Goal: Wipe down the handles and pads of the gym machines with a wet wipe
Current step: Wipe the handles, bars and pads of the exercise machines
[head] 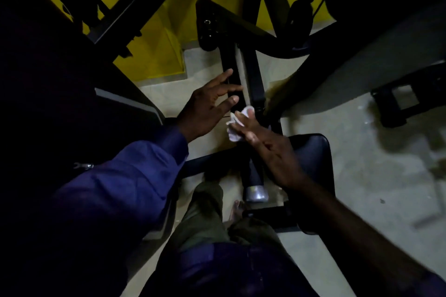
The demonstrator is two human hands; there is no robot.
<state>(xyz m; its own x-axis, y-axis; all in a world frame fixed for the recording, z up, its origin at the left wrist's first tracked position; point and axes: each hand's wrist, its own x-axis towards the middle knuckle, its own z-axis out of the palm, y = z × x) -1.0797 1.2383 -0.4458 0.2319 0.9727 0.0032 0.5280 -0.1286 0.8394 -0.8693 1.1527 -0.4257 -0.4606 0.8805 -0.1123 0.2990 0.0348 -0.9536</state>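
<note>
My right hand [270, 149] holds a crumpled white wet wipe [237, 125] pressed against a black machine bar with a grey strip [242, 75] running away from me. A silver end cap [257, 194] closes the near end of that bar, below my wrist. My left hand [210, 106] hovers open just left of the bar, fingers spread, holding nothing. A dark blue seat pad [313, 152] sits right under my right forearm.
Black frame beams [342, 75] cross on the right and at the top left. A yellow wall [166, 31] stands behind the machine. The floor [376, 164] is pale concrete. My bare foot [237, 210] and green trouser leg are below the bar.
</note>
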